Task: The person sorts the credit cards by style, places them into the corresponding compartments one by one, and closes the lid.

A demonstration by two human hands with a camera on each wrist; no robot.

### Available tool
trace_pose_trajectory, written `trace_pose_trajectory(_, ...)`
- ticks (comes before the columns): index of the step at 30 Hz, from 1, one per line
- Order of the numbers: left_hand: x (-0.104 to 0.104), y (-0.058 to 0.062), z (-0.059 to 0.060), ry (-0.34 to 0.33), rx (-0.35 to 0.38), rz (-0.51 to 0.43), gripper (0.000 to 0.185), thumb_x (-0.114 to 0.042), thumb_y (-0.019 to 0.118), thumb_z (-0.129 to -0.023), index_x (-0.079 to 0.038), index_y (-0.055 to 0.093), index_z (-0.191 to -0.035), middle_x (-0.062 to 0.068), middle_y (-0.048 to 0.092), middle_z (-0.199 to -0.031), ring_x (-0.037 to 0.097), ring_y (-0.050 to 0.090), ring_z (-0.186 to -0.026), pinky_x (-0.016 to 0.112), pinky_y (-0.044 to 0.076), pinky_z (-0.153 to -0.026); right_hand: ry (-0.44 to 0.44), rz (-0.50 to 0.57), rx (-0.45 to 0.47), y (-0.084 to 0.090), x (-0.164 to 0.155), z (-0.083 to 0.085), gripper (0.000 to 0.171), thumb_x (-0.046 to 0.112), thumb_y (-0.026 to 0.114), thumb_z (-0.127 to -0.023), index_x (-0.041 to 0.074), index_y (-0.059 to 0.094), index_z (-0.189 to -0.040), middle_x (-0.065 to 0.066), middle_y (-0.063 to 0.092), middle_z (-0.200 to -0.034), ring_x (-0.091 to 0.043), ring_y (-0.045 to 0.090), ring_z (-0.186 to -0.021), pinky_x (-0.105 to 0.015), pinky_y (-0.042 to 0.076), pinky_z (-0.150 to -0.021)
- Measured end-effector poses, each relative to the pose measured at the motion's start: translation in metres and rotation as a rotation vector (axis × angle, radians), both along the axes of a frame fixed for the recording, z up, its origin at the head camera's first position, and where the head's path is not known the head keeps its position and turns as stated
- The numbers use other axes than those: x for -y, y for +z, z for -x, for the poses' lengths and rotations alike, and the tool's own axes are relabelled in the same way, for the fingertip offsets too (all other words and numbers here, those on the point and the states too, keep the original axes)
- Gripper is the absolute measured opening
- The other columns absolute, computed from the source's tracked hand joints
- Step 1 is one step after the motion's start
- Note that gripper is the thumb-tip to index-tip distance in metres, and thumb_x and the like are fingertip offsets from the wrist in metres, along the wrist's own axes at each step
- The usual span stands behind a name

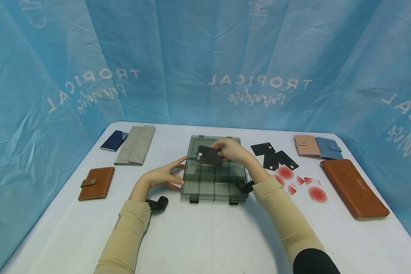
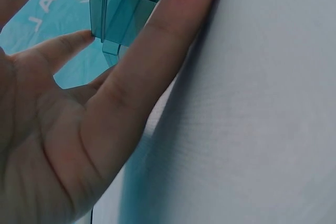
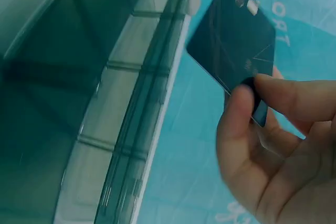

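I have the right hand (image 1: 233, 150) pinching a black card (image 1: 208, 155) between thumb and finger: a thin, flat, stiff rectangle with rounded corners and a small metallic chip. The card hangs tilted over the box (image 1: 205, 189), apart from it. That box is see-through green plastic, rectangular, cut into cells by thin straight walls, with 2 chunky clips along its near edge.

On my other side, the left hand (image 1: 162, 175) grasps nothing; its fingers are spread and fairly straight, the tips resting against the box's left side.

Right of the box I see 3 more black cards (image 1: 287, 160), slick and overlapping, and beside them glossy white cards (image 1: 317, 194) printed with red circles. Further right lie a pink wallet (image 1: 306, 145), a blue wallet (image 1: 329, 148) and a long brown wallet (image 1: 354, 188), smooth and round-cornered. Far left, I count 3 items: a strapped tan wallet (image 1: 96, 183), a flat grey pouch (image 1: 135, 145) and a small navy wallet (image 1: 113, 140).
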State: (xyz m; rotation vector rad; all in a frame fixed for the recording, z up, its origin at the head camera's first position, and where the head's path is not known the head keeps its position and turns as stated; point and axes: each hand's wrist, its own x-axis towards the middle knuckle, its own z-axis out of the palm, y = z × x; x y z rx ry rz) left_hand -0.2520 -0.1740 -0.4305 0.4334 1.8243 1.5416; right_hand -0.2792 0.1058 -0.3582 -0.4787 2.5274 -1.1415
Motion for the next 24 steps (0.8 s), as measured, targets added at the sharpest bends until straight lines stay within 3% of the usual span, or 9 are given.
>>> trace_pose_trajectory(6, 0.003, -0.002, 0.0, 0.001, 0.008, -0.01, 0.099, -0.003, 0.067, -0.083, -0.026, -0.001, -0.15, 0.02, 0.004, -0.149, 0.021, 0.061, -0.089, 0.049, 0.052, -0.082, 0.049, -0.113, -0.108, -0.007, 0.021, 0.0, 0.02, 0.003, 0.055, -0.091, 0.008, 0.068, -0.105, -0.009, 0.063, -0.11, -0.026, 0.057, -0.104, -0.039, 0.05, -0.086)
trace_pose_trajectory(9, 0.004, -0.002, 0.0, 0.003, 0.009, -0.009, 0.099, -0.003, 0.067, -0.083, -0.026, -0.001, -0.15, 0.02, 0.005, -0.149, 0.021, 0.061, -0.089, 0.049, 0.053, -0.082, 0.064, -0.163, -0.126, -0.011, 0.029, -0.001, 0.017, 0.003, 0.055, -0.091, 0.008, 0.069, -0.099, -0.009, 0.064, -0.107, -0.025, 0.059, -0.096, -0.037, 0.051, -0.081)
trace_pose_trajectory(15, 0.003, -0.002, 0.0, 0.007, 0.01, -0.003, 0.099, -0.004, 0.068, -0.083, -0.028, 0.0, -0.15, 0.02, 0.005, -0.149, 0.022, 0.061, -0.091, 0.048, 0.053, -0.082, 0.085, -0.232, -0.043, -0.013, 0.039, -0.004, 0.028, -0.006, 0.048, -0.09, 0.009, 0.067, -0.103, -0.014, 0.059, -0.107, -0.026, 0.059, -0.066, -0.034, 0.055, -0.062)
trace_pose_trajectory(17, 0.002, -0.002, 0.001, 0.01, 0.015, -0.005, 0.099, -0.004, 0.068, -0.083, -0.029, 0.0, -0.15, 0.02, 0.004, -0.15, 0.023, 0.061, -0.092, 0.049, 0.053, -0.082, 0.088, -0.247, -0.019, -0.013, 0.041, -0.004, 0.034, -0.009, 0.044, -0.089, 0.009, 0.067, -0.105, -0.015, 0.058, -0.107, -0.027, 0.058, -0.065, -0.035, 0.055, -0.063)
trace_pose_trajectory(24, 0.0, -0.003, 0.002, 0.019, 0.024, -0.004, 0.099, -0.002, 0.068, -0.082, -0.03, 0.002, -0.15, 0.018, 0.006, -0.149, 0.024, 0.061, -0.093, 0.049, 0.053, -0.082, 0.134, -0.357, 0.001, -0.013, 0.042, -0.006, 0.037, -0.004, 0.044, -0.092, 0.012, 0.064, -0.117, -0.014, 0.049, -0.133, -0.028, 0.062, -0.074, -0.034, 0.053, -0.066)
